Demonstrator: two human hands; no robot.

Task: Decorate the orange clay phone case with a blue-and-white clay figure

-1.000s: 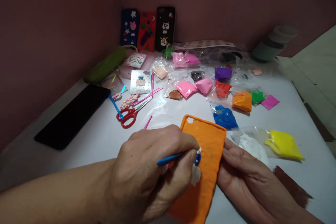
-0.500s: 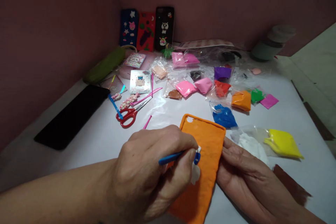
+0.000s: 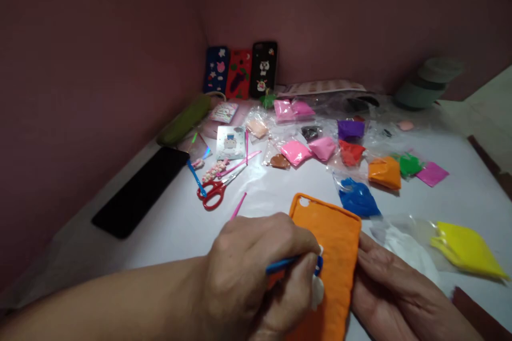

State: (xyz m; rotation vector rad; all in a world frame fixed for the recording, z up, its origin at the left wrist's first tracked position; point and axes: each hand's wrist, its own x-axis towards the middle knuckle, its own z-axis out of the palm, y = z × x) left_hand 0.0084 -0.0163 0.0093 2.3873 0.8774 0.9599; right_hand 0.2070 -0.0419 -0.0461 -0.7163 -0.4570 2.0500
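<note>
orange case (image 3: pixel 336 229) prob. light, soft; hold edges. l hand (image 3: pixel 262 272) pinches blue tool (image 3: pixel 281 265); r hand (image 3: pixel 400 290) loosely grips case side.

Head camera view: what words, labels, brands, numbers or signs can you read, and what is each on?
No text can be read.
Small white card with colourful border: dark marks, too blurred.
Silvery-white rectangular card with cartoon figure: any lettering too small.
Pale printed paper sheet at the back: print too blurred.
</note>
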